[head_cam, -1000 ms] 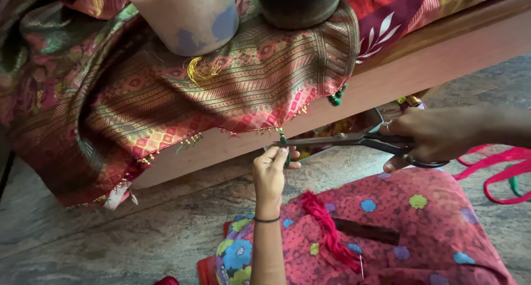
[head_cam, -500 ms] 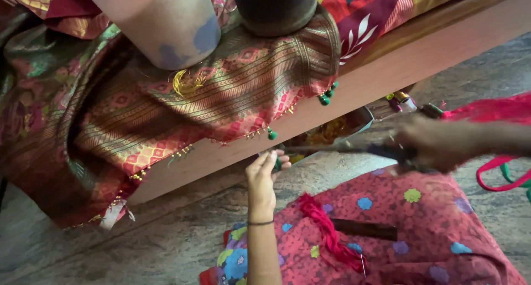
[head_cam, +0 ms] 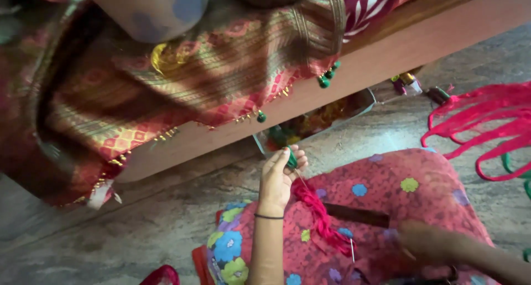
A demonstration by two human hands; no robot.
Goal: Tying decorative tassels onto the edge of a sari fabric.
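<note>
At far left, a patterned red and gold cloth (head_cam: 166,86) drapes over the wooden bed edge (head_cam: 387,58), small green beads (head_cam: 326,77) hanging from its hem. Below centre, the left hand (head_cam: 279,177) is raised from the lap, its fingers curled shut around a small green tassel (head_cam: 291,159) at the fingertips. Just beside the wrist, a red thread bundle (head_cam: 318,213) lies on the floral lap. At lower right, the right hand (head_cam: 428,243) rests blurred on the lap; its grip cannot be told.
</note>
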